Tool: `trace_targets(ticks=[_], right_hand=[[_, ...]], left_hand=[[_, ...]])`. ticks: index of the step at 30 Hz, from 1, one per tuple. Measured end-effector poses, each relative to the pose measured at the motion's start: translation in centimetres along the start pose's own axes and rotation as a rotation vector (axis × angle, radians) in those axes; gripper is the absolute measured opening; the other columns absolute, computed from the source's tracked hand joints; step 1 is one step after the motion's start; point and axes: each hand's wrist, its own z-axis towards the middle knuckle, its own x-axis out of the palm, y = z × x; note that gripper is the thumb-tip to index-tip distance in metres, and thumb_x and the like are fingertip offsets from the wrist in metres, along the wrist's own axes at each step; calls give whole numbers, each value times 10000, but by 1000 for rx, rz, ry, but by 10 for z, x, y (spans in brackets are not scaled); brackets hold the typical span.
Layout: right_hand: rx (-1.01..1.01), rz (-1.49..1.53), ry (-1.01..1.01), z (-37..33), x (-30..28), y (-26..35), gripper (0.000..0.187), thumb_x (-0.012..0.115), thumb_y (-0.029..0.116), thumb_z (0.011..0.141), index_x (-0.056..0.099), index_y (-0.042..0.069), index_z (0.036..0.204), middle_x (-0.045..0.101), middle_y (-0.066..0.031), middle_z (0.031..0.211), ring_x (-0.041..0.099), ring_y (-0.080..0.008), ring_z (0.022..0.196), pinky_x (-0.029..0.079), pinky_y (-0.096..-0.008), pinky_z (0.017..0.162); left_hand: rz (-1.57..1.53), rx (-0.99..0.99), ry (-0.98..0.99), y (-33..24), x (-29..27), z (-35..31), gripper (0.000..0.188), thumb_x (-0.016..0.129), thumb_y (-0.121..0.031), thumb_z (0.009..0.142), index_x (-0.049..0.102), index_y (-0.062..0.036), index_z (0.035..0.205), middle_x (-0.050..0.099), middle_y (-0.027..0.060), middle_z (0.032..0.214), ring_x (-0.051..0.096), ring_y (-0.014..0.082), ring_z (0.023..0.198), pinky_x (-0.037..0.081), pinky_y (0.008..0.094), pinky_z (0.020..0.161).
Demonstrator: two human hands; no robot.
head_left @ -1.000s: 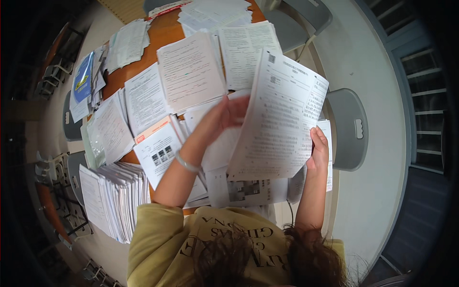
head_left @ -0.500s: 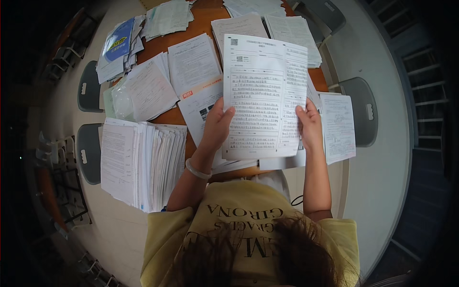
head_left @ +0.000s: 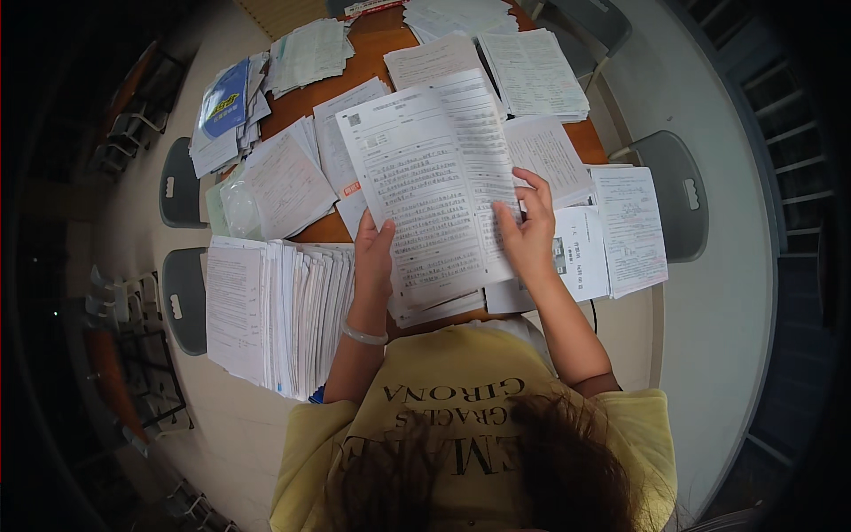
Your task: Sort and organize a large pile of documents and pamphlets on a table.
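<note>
We hold the white, rectangular, handwriting-covered paper sheets (head_left: 430,191) tilted above the brown wooden table (head_left: 381,37), left hand (head_left: 374,257) pinching their left edge, right hand (head_left: 532,229) curled loosely round the right. We do best gripping lightly, edges aligned, forearm clear of the thick white paper stack (head_left: 277,310).

1. Held sheet (head_left: 425,195): white, patterned with dark lines of writing and a black-and-white square code.
2. Person's shirt (head_left: 465,359): mustard yellow, black lettering.
3. Bracelet (head_left: 363,337): pale, whitish.
4. Tabletop (head_left: 379,40): orange-brown.
5. Booklet (head_left: 224,96): blue with yellow marking.
6. Chair (head_left: 675,208): grey.
</note>
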Motion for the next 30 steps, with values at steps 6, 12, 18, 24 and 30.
trace_targets(ticks=[6,12,18,24,30], right_hand=[[9,153,142,-1,0,-11,132,566,-10,793,529,-6,920,593,-192,1015,600,-282,839,475,-320,607],[516,479,-222,-3,-17,-68,157,499,-11,873,501,-13,1030,600,-109,975,557,-156,860,446,-264,761],[851,842,-595,-23,-48,-149,227,438,-93,871,428,13,1071,559,-148,1046,589,-222,917,504,-330,797],[958,822,-536,-16,-43,-141,260,405,-103,873,413,9,1107,551,-158,1078,586,-241,944,501,-353,832],[1041,966,-516,-21,5,-147,445,394,-125,835,342,13,1255,494,-174,1185,545,-291,1041,466,-410,914]], left_hand=[[11,23,-66,14,-2,5,364,434,-10,906,404,15,1268,553,110,1183,527,180,1080,411,301,928],[59,52,-39,14,-14,9,331,441,1,906,426,19,1236,556,119,1179,536,183,1063,414,295,922],[19,106,-110,-6,-10,13,306,430,13,906,452,20,1211,564,124,1164,554,179,1029,429,285,901],[-9,130,-114,-18,4,11,303,438,8,906,460,15,1208,574,118,1147,559,176,1017,437,285,894],[-3,200,-181,-32,4,11,335,457,-3,900,439,-1,1234,563,136,1171,565,205,1031,459,313,893]])
